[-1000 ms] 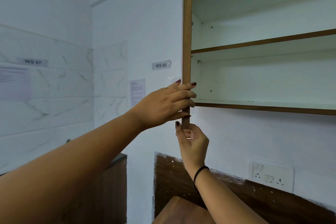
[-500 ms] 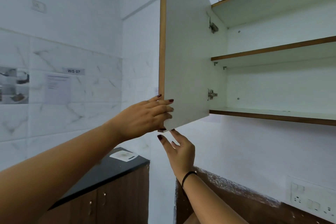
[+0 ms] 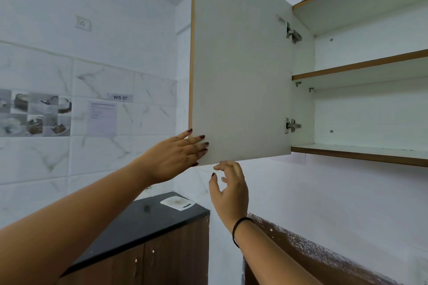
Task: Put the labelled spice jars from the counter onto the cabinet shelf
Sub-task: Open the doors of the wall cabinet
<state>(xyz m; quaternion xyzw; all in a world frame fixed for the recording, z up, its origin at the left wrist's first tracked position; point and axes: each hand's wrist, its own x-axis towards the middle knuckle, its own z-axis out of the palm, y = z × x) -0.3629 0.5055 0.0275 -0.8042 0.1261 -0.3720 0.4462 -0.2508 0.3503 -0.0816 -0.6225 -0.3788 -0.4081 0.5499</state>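
The wall cabinet's white door [image 3: 240, 65] stands swung open to the left, showing bare white shelves with brown edges; the lowest shelf [image 3: 361, 154] is at the right. My left hand [image 3: 178, 157] presses its straight fingers on the door's lower left corner. My right hand [image 3: 230, 190] hangs just under the door's bottom edge, fingers loosely curled, holding nothing. No spice jars are in view.
A black counter [image 3: 143, 220] on brown cupboards stands lower left, with a small white board [image 3: 177, 202] on it. A brown splashback strip [image 3: 324, 257] runs along the wall lower right. Tiled walls carry posters and a "WS 07" label [image 3: 120, 97].
The door has swung further open to the left under my left hand. My right hand has let go of the door's bottom edge and dropped slightly below it.
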